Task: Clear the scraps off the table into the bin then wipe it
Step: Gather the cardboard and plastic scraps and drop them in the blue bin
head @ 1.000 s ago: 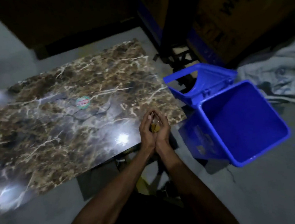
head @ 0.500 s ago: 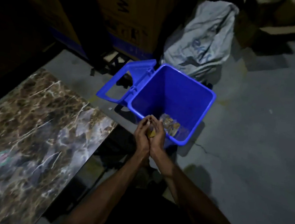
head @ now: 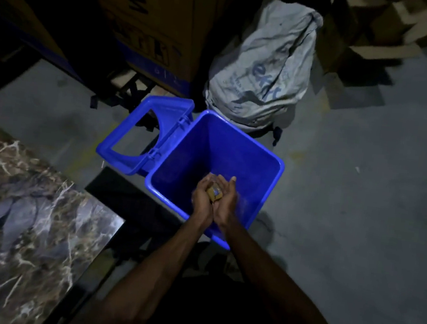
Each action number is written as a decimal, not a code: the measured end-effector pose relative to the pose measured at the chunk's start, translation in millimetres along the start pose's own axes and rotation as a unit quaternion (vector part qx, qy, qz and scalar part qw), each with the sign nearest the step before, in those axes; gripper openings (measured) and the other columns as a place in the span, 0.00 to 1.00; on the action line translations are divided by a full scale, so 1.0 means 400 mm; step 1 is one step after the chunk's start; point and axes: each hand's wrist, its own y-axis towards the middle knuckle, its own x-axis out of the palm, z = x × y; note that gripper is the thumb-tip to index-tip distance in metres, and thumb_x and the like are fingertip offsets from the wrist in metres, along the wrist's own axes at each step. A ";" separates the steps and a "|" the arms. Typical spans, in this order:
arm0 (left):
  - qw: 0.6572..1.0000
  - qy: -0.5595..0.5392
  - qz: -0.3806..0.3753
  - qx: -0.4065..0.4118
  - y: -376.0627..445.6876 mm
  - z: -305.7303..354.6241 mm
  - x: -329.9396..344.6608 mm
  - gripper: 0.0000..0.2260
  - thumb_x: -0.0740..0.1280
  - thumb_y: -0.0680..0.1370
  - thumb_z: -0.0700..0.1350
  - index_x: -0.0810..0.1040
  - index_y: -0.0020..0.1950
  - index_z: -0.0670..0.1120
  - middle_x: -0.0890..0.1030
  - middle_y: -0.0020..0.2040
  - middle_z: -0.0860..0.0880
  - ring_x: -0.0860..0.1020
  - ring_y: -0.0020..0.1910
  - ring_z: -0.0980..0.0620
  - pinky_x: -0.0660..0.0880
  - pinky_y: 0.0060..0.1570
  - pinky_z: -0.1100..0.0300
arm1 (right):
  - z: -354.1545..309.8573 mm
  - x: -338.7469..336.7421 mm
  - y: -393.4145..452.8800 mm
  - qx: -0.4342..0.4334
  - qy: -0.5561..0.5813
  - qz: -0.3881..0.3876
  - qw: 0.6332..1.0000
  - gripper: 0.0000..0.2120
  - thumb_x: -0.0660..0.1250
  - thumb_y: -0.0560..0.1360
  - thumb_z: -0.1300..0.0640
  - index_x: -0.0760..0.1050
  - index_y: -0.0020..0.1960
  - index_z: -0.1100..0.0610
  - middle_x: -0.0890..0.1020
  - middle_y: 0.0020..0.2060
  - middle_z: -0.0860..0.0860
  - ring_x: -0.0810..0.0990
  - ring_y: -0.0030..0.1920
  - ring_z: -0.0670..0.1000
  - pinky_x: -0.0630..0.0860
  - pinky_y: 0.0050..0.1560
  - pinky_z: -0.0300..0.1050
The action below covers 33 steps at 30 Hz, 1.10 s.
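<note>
My left hand (head: 201, 197) and my right hand (head: 225, 201) are cupped together over the open mouth of the blue bin (head: 245, 149). Between the palms they hold a small clump of yellowish scraps (head: 214, 192). The bin stands on the floor to the right of the marble-patterned table (head: 19, 219). Its lid (head: 135, 137) hangs open to the left. The bin's inside is dark, and what lies at its bottom is hidden behind my hands.
A grey printed sack (head: 265, 69) leans behind the bin. Large cardboard boxes (head: 148, 21) stand at the back left, more cardboard (head: 398, 25) at the back right. Bare concrete floor (head: 361, 205) stretches to the right of the bin.
My cupped hands carried the scraps from above the table's edge rightward to over the bin. The view swung right with them, so less table shows.
</note>
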 end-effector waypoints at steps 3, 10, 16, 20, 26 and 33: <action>0.968 0.182 0.162 0.060 -0.045 0.026 0.099 0.17 0.60 0.85 0.48 0.85 0.52 0.40 0.84 0.60 0.41 0.83 0.60 0.48 0.75 0.68 0.53 | -0.010 -0.028 0.106 -0.013 -0.060 -0.018 0.998 0.51 0.73 0.63 0.24 0.74 0.74 0.58 0.78 0.71 0.58 0.75 0.73 0.59 0.66 0.78 0.62; 0.944 0.223 0.220 0.108 0.016 0.037 0.094 0.12 0.59 0.86 0.46 0.79 0.55 0.42 0.85 0.48 0.43 0.83 0.36 0.53 0.79 0.33 0.65 | -0.018 -0.131 0.306 0.049 -0.182 -0.097 0.977 0.49 0.66 0.69 0.21 0.71 0.78 0.54 0.73 0.76 0.57 0.71 0.76 0.57 0.61 0.80 0.64; 0.924 0.178 0.305 0.150 0.007 -0.065 0.065 0.10 0.60 0.85 0.44 0.77 0.64 0.50 0.80 0.58 0.52 0.75 0.58 0.53 0.70 0.53 0.58 | -0.234 -0.110 0.176 0.041 -0.309 -0.148 0.939 0.17 0.59 0.87 0.48 0.80 0.59 0.59 0.86 0.48 0.54 0.82 0.44 0.48 0.79 0.44 0.31; 0.924 0.081 0.320 0.193 -0.010 -0.157 0.043 0.12 0.61 0.84 0.45 0.76 0.67 0.48 0.78 0.66 0.45 0.74 0.64 0.49 0.71 0.57 0.54 | -0.236 -0.164 0.236 0.046 -0.398 -0.167 0.901 0.16 0.62 0.85 0.47 0.83 0.54 0.56 0.86 0.54 0.57 0.85 0.53 0.58 0.82 0.56 0.50; 0.908 0.053 0.333 0.250 -0.087 -0.188 0.021 0.15 0.61 0.84 0.43 0.76 0.70 0.43 0.80 0.62 0.43 0.77 0.58 0.47 0.73 0.52 0.55 | -0.244 -0.154 0.170 -0.027 -0.519 -0.262 0.813 0.11 0.65 0.84 0.58 0.82 0.60 0.61 0.83 0.52 0.53 0.79 0.54 0.54 0.73 0.54 0.42; 0.870 0.134 0.329 0.343 -0.244 -0.209 -0.071 0.06 0.67 0.82 0.40 0.81 0.55 0.47 0.84 0.50 0.43 0.80 0.46 0.49 0.75 0.44 0.58 | -0.143 -0.144 -0.008 -0.129 -0.582 -0.422 0.683 0.07 0.65 0.83 0.62 0.81 0.56 0.56 0.85 0.53 0.51 0.81 0.53 0.50 0.76 0.57 0.38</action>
